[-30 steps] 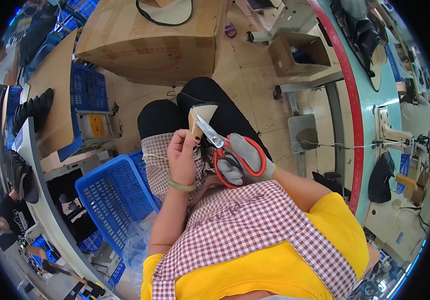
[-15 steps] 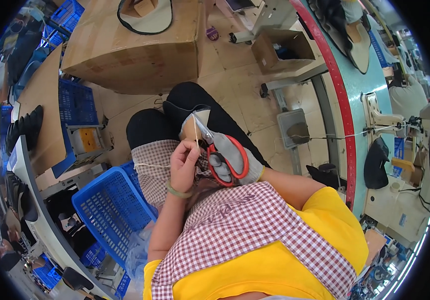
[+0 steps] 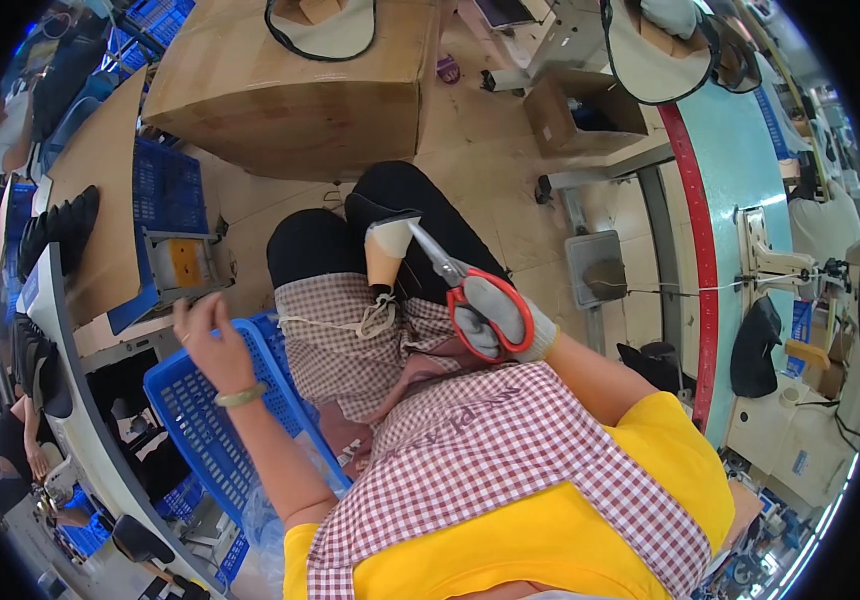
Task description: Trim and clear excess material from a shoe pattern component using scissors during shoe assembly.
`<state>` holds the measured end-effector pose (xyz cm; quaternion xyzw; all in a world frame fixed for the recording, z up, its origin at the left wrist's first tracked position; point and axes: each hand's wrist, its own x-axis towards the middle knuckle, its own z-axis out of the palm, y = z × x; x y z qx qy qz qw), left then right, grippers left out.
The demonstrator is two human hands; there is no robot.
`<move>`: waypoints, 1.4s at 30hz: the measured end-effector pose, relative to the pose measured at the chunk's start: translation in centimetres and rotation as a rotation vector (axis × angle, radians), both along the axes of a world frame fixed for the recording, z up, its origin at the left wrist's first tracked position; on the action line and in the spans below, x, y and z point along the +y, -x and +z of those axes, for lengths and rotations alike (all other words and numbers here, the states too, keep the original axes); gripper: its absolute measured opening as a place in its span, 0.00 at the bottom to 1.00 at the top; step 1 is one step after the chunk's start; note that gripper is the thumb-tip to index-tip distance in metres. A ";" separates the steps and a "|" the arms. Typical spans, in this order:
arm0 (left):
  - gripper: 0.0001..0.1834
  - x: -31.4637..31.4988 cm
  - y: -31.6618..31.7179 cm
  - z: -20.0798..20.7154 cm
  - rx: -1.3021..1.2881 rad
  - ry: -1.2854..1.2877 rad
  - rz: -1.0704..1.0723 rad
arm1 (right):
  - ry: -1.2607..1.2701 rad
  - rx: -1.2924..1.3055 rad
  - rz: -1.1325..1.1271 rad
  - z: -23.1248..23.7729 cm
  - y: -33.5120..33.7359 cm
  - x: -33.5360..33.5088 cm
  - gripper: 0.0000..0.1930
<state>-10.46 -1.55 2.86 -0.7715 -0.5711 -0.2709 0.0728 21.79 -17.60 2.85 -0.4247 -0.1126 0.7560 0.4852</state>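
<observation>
My right hand [image 3: 495,315], in a grey glove, grips red-handled scissors [image 3: 462,283] above my lap. The scissor blades are pointing away from me, tips beside a small cream and tan piece with a black edge [image 3: 387,248], which lies across my thighs. Whether the blades touch it I cannot tell. A thin cream string [image 3: 375,318] lies in loose loops on the checked apron [image 3: 320,310] near the piece's lower end. Bare, with a bangle at the wrist, my left hand [image 3: 215,340] is raised over the blue basket, fingers apart and nothing visible in them.
The blue plastic basket [image 3: 200,420] stands at my left side. Ahead is a big cardboard box [image 3: 290,120] with a cream, black-edged piece [image 3: 335,28] on top. A green bench with a red edge [image 3: 695,250] runs along the right, carrying a sewing machine [image 3: 765,255]; another person's gloved hand is at its far end.
My left hand has let go of the string and moved left, over the basket. The string now lies on the apron. My right hand with the scissors has shifted slightly right.
</observation>
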 end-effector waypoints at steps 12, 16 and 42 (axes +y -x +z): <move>0.26 2.1 -13.2 -5.6 0.015 0.899 -0.666 | -0.008 -0.326 -0.046 0.3 -1.9 1.1 0.24; 0.21 2.6 -13.5 -6.6 -0.086 1.274 -0.886 | -0.074 -0.412 -0.077 0.5 -2.2 1.7 0.32; 0.28 2.7 -10.6 -1.9 -2.093 1.424 -0.588 | -0.572 -0.817 -0.081 3.1 -3.9 14.9 0.36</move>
